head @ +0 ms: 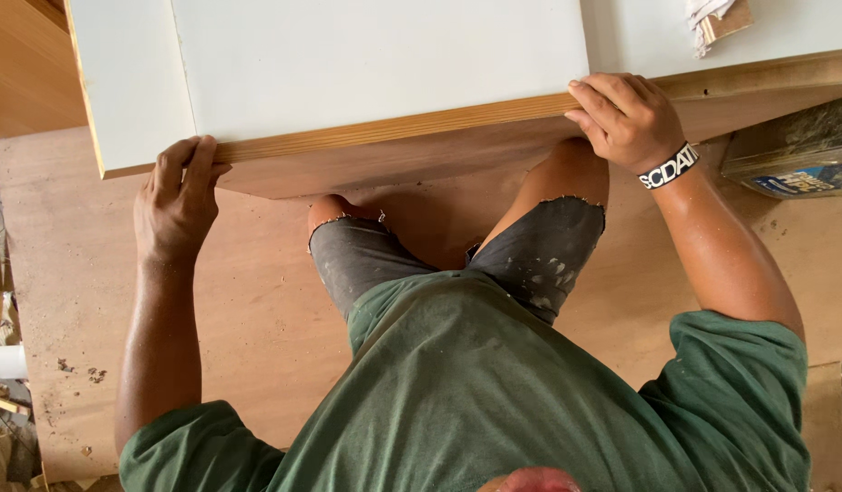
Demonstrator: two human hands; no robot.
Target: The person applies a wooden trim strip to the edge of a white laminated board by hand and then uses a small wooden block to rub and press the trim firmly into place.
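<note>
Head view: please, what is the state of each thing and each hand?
White laminated wooden board: lying flat, gripped at its near edge.
Left hand: closed on the board's edge.
Right hand: closed on the board's edge.
Small wood block wrapped in white cloth: resting on a white surface.

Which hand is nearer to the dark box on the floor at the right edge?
The right hand. It grips the white panel's wooden edge just left of the dark box. The left hand holds the same edge far off on the opposite side.
</note>
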